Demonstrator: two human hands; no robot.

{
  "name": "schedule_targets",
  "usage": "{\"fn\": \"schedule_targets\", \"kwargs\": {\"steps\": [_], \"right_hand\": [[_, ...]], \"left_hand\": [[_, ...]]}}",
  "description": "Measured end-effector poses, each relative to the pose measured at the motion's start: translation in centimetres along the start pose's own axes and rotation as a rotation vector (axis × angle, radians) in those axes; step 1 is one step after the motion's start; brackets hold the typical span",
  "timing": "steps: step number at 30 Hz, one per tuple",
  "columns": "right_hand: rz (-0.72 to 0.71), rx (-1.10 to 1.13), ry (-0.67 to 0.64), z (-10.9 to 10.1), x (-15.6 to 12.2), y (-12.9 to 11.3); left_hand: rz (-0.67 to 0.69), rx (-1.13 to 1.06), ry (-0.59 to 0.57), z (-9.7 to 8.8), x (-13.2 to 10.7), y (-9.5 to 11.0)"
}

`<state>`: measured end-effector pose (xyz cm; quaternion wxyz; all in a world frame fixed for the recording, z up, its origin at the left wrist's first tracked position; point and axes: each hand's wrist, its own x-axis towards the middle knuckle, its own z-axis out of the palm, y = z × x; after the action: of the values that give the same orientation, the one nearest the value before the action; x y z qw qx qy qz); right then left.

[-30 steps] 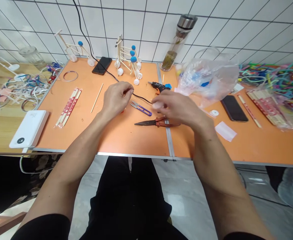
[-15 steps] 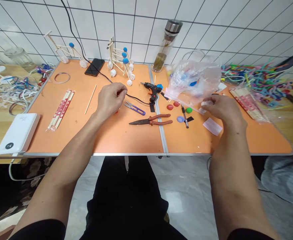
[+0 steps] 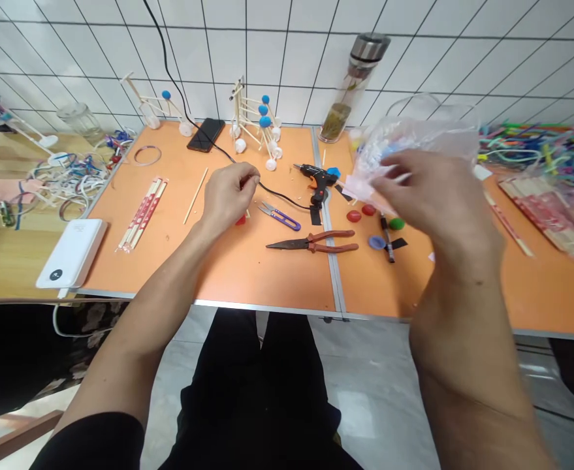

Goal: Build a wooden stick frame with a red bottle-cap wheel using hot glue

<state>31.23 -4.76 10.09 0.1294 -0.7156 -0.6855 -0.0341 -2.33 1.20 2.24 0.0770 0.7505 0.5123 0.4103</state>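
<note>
Left hand: fingers curled closed on the black cable, hand just above the orange table. Cable routing: across the table, toward the glue gun. Right hand: raised, blurred, open with fingers spread, in front of the clear plastic bag at the table's far right; contact with bag impossible to confirm. Below right hand: red, green and blue plastic caps. Between both hands: thread snips, with pliers just nearer the table edge.
</note>
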Motion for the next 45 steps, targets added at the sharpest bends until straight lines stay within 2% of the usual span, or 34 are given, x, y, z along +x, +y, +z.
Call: {"fn": "schedule_targets", "kwargs": {"steps": [1, 3, 5, 8, 11, 14, 23, 36, 45], "right_hand": [[-0.041, 0.086, -0.050, 0.2, -0.1, -2.6], [-0.169, 0.078, -0.150, 1.5, -0.3, -6.6], [-0.250, 0.047, -0.227, 3.3, -0.6, -9.0], [-0.326, -0.032, -0.269, 5.6, -1.2, -10.1], [-0.316, -0.062, -0.326, 6.5, -1.6, -10.1], [-0.303, -0.049, -0.393, 6.5, -1.7, -10.0], [-0.331, -0.036, -0.436, 7.7, -1.5, -9.6], [-0.386, -0.005, -0.422, 8.1, -1.5, -9.1], [-0.393, -0.012, -0.445, 7.7, -1.3, -9.2]], "left_hand": [[0.023, 0.006, -0.022, 0.1, -0.2, 0.2], [0.109, 0.025, -0.105, 0.6, -0.8, 0.7], [0.208, 0.085, -0.162, 1.2, -1.6, 1.3], [0.412, 0.138, -0.210, 2.2, -2.7, 2.4], [0.629, 0.184, -0.155, 3.1, -3.5, 3.2], [0.739, 0.171, -0.066, 3.5, -4.0, 3.8], [0.788, 0.142, 0.003, 3.4, -4.2, 4.2], [0.760, 0.193, -0.127, 4.6, -5.2, 4.1], [0.772, 0.180, -0.118, 4.8, -5.2, 4.4]]}}
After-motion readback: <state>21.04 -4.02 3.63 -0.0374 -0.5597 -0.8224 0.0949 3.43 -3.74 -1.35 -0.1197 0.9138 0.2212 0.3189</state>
